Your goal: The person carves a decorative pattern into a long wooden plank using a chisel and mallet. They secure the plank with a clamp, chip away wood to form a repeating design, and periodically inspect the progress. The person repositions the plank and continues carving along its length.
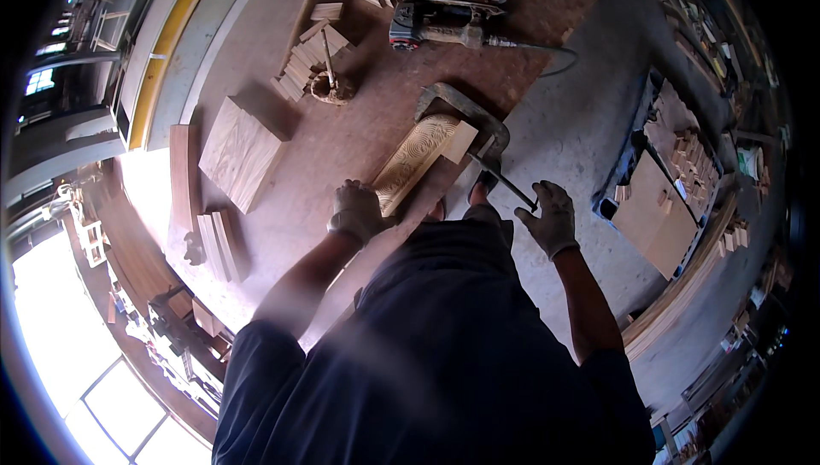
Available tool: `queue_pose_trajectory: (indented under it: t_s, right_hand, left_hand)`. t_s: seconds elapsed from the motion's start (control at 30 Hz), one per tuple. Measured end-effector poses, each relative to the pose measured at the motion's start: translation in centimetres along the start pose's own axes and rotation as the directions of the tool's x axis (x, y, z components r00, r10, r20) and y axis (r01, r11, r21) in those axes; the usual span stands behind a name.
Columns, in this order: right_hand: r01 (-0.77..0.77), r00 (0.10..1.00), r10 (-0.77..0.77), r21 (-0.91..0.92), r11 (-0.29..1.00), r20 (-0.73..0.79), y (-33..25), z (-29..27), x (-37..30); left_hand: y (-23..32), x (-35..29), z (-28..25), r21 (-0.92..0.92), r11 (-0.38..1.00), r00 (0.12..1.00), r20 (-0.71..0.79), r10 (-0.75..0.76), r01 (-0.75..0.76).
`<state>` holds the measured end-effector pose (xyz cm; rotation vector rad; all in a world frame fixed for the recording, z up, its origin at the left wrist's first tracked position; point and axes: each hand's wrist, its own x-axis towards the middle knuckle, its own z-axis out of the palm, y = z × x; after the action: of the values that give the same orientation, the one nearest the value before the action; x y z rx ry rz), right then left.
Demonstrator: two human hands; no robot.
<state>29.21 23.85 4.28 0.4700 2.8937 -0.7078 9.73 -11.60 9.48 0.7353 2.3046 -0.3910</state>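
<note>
A long wooden piece with a carved, ringed pattern and a rounded far end lies at the table's edge. A paler wood block sits against its right side. Around that far end reaches a C-shaped metal clamp, its screw rod slanting out toward my right. My gloved left hand is closed at the near end of the carved piece, fingertips partly hidden. My gloved right hand has thumb and fingers apart around the outer end of the clamp's rod.
A corded power tool lies farther back. Left of it are stacked wood blocks, a hammer and a pot with a stick. A thick wood slab lies left. A bin of wood pieces stands on the floor at right.
</note>
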Motion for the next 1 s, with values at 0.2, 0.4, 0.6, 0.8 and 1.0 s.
queue_pose_trajectory:
  t_s: [0.2, 0.4, 0.6, 0.8, 1.0]
  right_hand:
    - [0.054, 0.997, -0.050, -0.074, 0.996, 0.056, -0.5, -1.0, -0.1]
    - [0.114, 0.990, -0.096, -0.194, 0.974, 0.102, -2.0, -2.1, 0.3]
    - [0.103, 0.993, -0.113, -0.251, 0.963, -0.024, -0.4, 0.7, 0.1]
    - [0.150, 0.966, -0.162, -0.073, 0.986, -0.201, 0.9, 3.6, 0.5]
    - [0.228, 0.939, -0.215, 0.018, 0.973, -0.268, 1.5, 4.1, 0.7]
  left_hand:
    - [-0.6, 1.1, -3.9, 0.150, 0.977, 0.976, 0.179, 0.125, -0.153]
    - [-0.2, 3.1, -6.1, -0.001, 0.991, 0.980, 0.145, 0.132, -0.134]
    - [3.0, 6.5, -6.2, -0.406, 0.896, 0.858, -0.510, -0.062, -0.177]
    - [8.1, 12.0, -5.5, -0.492, 0.841, 0.794, -0.593, -0.133, -0.227]
    - [10.2, 14.5, -5.0, -0.375, 0.915, 0.830, -0.550, -0.091, -0.148]
